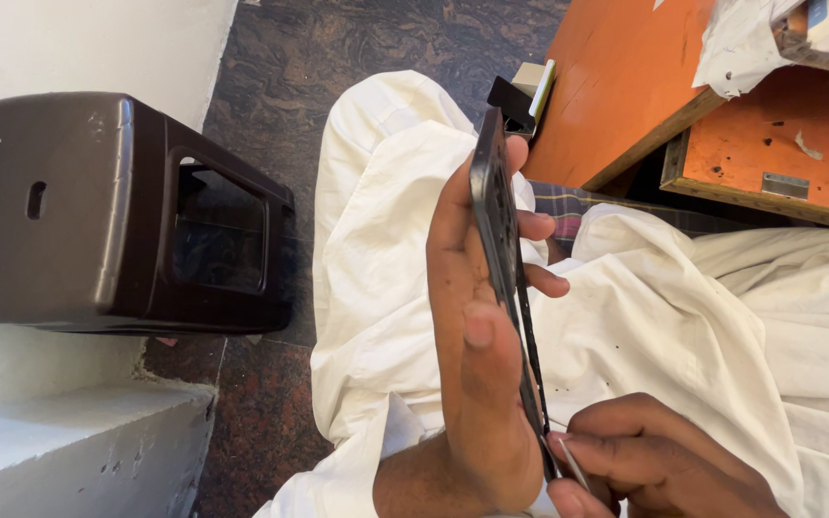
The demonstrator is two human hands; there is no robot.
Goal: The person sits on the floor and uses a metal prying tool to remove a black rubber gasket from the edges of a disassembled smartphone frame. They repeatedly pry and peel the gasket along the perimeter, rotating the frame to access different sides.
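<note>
My left hand [477, 345] grips a dark phone body [493, 197] held edge-on, thumb along its near side and fingertips curling round the far side. A thin black panel [530, 341] stands slightly apart from the phone's right edge. My right hand [640, 456] pinches a slim metal tool [573, 465] whose tip sits at the gap near the phone's lower end. Both hands are over my lap, which is covered in white cloth [683, 326].
A dark brown plastic stool [117, 211] lies on its side at the left. An orange wooden table [626, 86] with an open drawer [779, 163] is at the upper right, with white wrapping [741, 43] on top. Dark stone floor [338, 48] lies between.
</note>
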